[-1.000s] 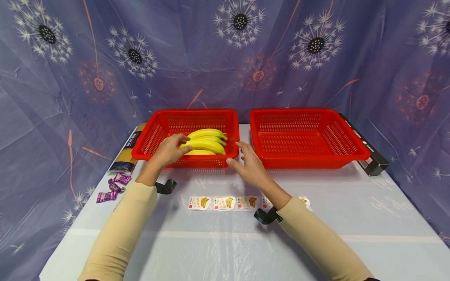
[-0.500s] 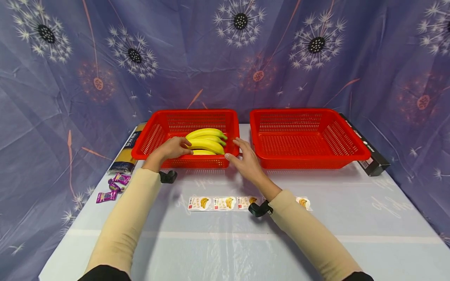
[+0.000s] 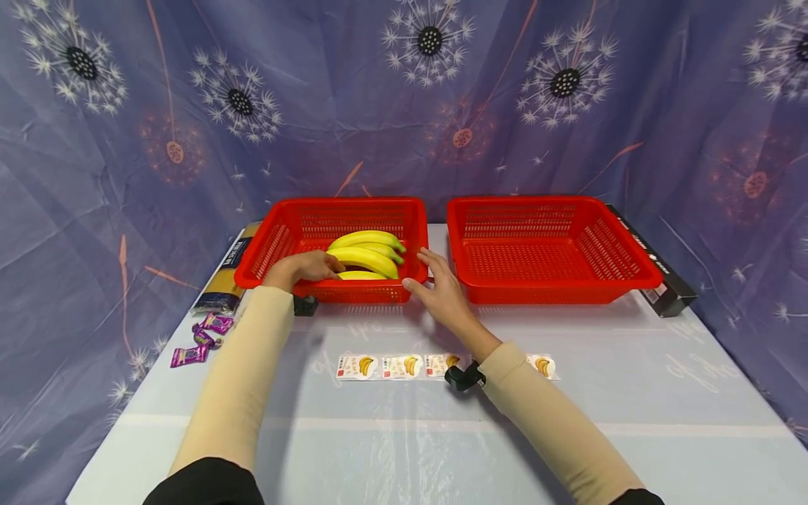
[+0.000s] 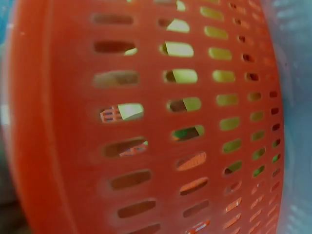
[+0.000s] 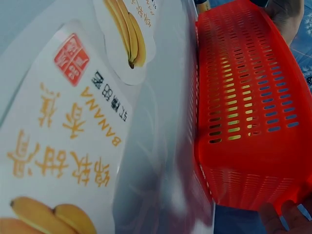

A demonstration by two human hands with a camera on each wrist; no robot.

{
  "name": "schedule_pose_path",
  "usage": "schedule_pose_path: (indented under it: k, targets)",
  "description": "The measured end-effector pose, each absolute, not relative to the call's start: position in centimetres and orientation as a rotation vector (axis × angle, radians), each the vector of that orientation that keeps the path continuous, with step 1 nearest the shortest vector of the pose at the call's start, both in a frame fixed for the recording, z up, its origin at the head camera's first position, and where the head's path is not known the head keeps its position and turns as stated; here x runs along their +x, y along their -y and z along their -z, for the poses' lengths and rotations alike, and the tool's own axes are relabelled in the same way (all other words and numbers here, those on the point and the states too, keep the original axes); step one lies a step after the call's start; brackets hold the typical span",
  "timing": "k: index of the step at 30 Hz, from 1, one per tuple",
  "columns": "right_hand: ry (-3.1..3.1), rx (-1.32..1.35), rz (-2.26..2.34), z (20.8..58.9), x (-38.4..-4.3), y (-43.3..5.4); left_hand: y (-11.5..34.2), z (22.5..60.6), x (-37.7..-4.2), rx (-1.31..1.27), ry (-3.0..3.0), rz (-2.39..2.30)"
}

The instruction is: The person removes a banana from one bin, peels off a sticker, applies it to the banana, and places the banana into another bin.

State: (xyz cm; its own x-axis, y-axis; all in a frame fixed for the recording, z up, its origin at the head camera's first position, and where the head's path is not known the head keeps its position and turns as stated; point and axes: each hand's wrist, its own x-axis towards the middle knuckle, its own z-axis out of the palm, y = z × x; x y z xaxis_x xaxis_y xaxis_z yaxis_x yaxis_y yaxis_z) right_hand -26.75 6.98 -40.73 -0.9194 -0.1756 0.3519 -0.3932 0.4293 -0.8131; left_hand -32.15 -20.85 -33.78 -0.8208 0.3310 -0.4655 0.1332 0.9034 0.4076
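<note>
A bunch of yellow bananas point(image 3: 362, 261) lies in the left red basket point(image 3: 353, 291). My left hand point(image 3: 309, 266) reaches over that basket's front wall and grips the bunch at its left end, the fingertips partly hidden against the fruit. Through the basket slots in the left wrist view, yellow bananas point(image 4: 179, 50) show in part. My right hand point(image 3: 442, 284) is at the basket's front right corner, thumb and fingers spread along the rim. In the right wrist view its fingertips point(image 5: 287, 217) are right at the basket's edge.
A second red basket point(image 3: 555, 291) stands to the right, with a black box point(image 3: 672, 298) beside it. A strip of banana stickers point(image 3: 400, 367) lies in front. Purple-wrapped candies point(image 3: 189, 355) and a dark-and-gold packet point(image 3: 221, 287) are at the left edge.
My left hand has moved down into the basket and onto the bananas' left end. The bananas have shifted slightly left. My right hand has moved slightly left along the basket's corner.
</note>
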Motion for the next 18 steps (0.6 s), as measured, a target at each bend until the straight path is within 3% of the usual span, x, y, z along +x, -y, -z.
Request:
schedule_pose_path:
  k: [18]
  targets:
    - [2.456,0.533,-1.476,40.64,-26.65,-7.28,20.34,33.53,-32.41,0.349,-2.515,-0.543]
